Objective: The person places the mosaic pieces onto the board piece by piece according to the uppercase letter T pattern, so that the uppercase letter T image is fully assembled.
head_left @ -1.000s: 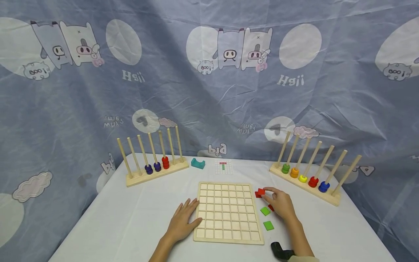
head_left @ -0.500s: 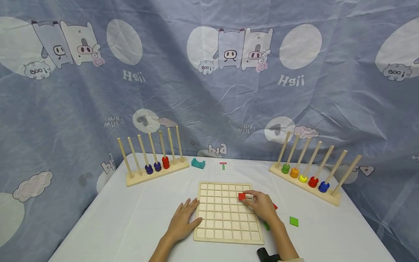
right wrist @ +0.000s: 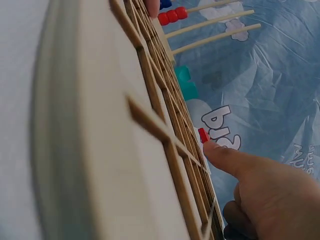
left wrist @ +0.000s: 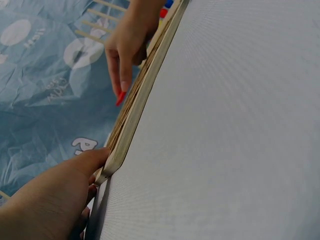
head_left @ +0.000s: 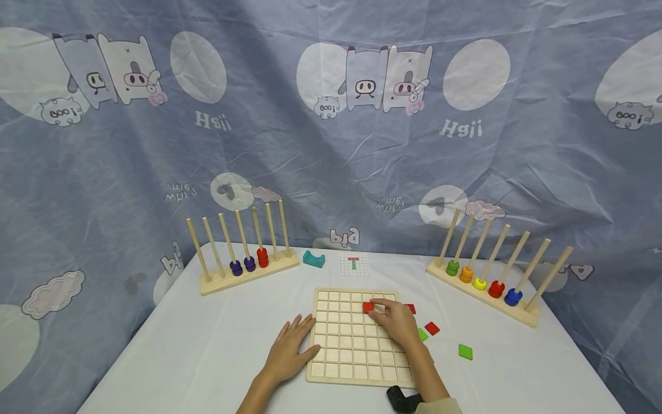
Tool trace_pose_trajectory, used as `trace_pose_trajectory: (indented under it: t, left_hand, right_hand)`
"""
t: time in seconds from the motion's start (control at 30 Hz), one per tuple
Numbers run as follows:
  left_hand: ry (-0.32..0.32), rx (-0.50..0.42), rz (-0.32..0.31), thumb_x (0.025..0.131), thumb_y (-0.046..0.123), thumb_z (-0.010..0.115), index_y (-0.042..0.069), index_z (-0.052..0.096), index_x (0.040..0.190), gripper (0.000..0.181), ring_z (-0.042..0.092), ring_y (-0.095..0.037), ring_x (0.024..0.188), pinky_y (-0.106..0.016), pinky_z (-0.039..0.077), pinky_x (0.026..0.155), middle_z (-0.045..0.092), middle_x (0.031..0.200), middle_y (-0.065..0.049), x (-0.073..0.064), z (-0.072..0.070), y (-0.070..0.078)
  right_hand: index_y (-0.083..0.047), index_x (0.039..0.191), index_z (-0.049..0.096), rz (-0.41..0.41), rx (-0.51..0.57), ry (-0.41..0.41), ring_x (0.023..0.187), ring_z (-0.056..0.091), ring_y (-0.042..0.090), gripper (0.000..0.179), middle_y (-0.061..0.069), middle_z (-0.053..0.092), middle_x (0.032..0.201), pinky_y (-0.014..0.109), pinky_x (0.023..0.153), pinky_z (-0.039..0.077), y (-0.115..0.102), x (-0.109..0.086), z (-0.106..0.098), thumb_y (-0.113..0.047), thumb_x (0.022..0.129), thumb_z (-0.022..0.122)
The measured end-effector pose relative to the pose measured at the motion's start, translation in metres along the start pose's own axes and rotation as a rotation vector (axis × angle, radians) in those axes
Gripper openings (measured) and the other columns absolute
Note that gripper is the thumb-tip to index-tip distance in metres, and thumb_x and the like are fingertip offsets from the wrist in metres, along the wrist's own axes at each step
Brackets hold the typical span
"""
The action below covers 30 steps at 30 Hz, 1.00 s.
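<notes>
A wooden grid board [head_left: 345,341] lies flat in the middle of the white table. My right hand [head_left: 400,326] pinches a red square tile [head_left: 368,307] between thumb and fingertips over the upper right squares of the board. In the right wrist view the thumb presses against the red tile [right wrist: 203,135], close above the grid. My left hand [head_left: 287,352] rests with spread fingers along the board's left edge; its thumb touches the rim [left wrist: 131,131] in the left wrist view. Right of the board lie red tiles [head_left: 432,328] and green tiles [head_left: 465,352], some partly behind my right hand and forearm.
Behind the board lies a card [head_left: 354,265] printed with a red and green T on a grid, beside a teal block [head_left: 314,259]. Wooden peg racks with coloured beads stand at back left [head_left: 248,276] and back right [head_left: 483,293]. A patterned cloth hangs behind the table.
My right hand has carried the red tile leftward from the pile beside the board to over the grid. One green tile has shifted to the right. My left hand has stayed in place.
</notes>
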State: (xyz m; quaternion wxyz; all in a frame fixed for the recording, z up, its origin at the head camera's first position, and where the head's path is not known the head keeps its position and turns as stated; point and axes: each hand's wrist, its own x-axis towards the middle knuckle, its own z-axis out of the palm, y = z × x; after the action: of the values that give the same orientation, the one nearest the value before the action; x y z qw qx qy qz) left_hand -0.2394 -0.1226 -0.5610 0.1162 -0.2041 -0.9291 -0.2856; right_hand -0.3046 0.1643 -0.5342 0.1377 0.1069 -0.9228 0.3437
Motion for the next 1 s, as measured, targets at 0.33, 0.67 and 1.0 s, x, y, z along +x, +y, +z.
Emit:
trace_pose_trajectory:
  t: [0.33,0.67,1.0]
  left_hand:
    - [0.003,-0.004,0.004,0.088,0.045,0.055,0.009,0.046,0.136,0.061,0.031,-0.031,0.133,-0.051,0.019,0.108,0.043,0.141,-0.006,-0.0002,0.0005,0.0006]
    - [0.03,-0.002,0.021,0.088,0.044,0.056,0.009,0.046,0.136,0.061,0.032,-0.032,0.132,-0.052,0.02,0.106,0.043,0.14,-0.006,0.0002,0.0011,-0.0014]
    - [0.012,-0.003,0.02,0.088,0.045,0.055,0.009,0.045,0.137,0.061,0.03,-0.033,0.132,-0.051,0.019,0.107,0.041,0.141,-0.006,0.0003,-0.0005,-0.0001]
  right_hand:
    - [-0.019,0.108,0.07,0.057,-0.038,-0.032,0.043,0.027,0.008,0.034,-0.006,0.036,0.047,0.024,0.039,0.023,0.0004,0.0031,0.0014,-0.03,0.077,0.074]
    - [-0.017,0.109,0.07,0.056,-0.036,-0.044,0.045,0.027,0.009,0.035,-0.005,0.036,0.048,0.024,0.041,0.022,-0.0004,0.0054,0.001,-0.029,0.077,0.074]
    - [-0.017,0.107,0.07,0.078,-0.013,-0.052,0.045,0.029,0.01,0.033,-0.004,0.036,0.048,0.025,0.041,0.023,0.0003,0.0063,0.0009,-0.028,0.077,0.075]
